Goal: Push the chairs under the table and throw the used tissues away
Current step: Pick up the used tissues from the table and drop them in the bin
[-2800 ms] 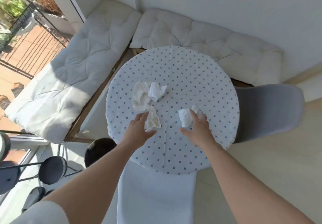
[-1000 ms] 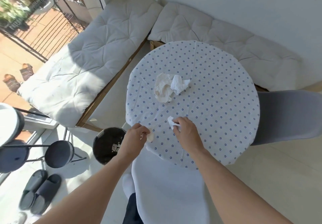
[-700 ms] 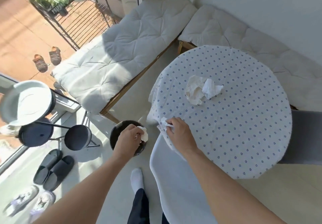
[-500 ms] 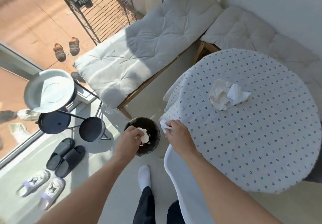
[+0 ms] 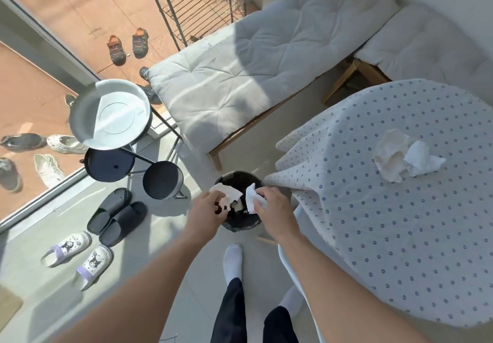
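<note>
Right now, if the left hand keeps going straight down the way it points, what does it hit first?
Probably the black bin. The left hand holds a tissue above the bin's opening, so straight on it would meet whatever lies inside. Height above the rim is unclear from this single view.

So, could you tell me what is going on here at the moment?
A person is clearing used tissues off the round table with the dotted cloth. Both hands are over the small black bin on the floor: the left hand holds one crumpled white tissue, the right hand another. Neither has been dropped yet. Two more crumpled tissues lie on the table.
</note>
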A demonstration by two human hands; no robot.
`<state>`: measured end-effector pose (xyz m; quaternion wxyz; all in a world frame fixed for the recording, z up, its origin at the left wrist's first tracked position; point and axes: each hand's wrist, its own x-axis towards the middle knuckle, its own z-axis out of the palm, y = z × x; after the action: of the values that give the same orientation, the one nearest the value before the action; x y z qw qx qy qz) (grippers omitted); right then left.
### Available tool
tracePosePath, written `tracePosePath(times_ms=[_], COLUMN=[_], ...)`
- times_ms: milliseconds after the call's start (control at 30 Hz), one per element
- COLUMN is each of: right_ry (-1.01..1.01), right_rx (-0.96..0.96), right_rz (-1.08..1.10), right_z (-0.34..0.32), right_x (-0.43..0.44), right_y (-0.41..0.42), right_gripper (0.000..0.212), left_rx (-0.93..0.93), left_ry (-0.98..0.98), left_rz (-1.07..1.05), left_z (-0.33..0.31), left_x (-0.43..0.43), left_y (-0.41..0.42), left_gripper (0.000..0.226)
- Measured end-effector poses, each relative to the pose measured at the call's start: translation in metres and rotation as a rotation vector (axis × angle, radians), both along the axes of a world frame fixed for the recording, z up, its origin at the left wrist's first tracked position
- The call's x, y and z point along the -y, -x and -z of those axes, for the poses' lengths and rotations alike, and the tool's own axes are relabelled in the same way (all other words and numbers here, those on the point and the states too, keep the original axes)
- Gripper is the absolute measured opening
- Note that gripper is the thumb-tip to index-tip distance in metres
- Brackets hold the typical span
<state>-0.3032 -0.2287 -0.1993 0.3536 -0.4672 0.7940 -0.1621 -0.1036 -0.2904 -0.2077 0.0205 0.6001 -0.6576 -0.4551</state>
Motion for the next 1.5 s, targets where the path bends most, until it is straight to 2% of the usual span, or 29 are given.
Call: tracePosePath(times_ms=[67,133,400,833,1167,1500], right_ry=[-0.026,-0.039,-0.042,-0.034,0.077,0.033], right_rx=[0.025,0.036,0.001,-0.037,-0.114,-0.203], right_rz=[-0.014,-0.015,-0.010,0.012,0.252,0.442], right_z=[0.001,0.001,-0.008,-0.039,-0.121,-0.137], right_x=[0.001,0.001,-0.003,-0.026,-0.056,-0.105], right_y=[-0.001,-0.001,-0.001,0.008,0.106,0.269], right_gripper=[0.031,0.035,0.030,0.032,0.037,0.039], left_rx=[0.029,0.039,0.068,0.058,-0.034,-0.098], left_ry=[-0.082,-0.122,-0.110,-0.075,0.007,0.090], left_rz=[0.061,0.101,0.108,0.143,0.276,0.430], left_z=[0.004,0.007,0.002,-0.027,-0.104,-0.120], left_x=[0.000,0.000,0.002,0.000,0.026,0.029], left_y=[-0.006,-0.012,-0.028,-0.021,0.080,0.229], left_gripper=[0.045,0.049,0.039,0.039,0.041,0.043])
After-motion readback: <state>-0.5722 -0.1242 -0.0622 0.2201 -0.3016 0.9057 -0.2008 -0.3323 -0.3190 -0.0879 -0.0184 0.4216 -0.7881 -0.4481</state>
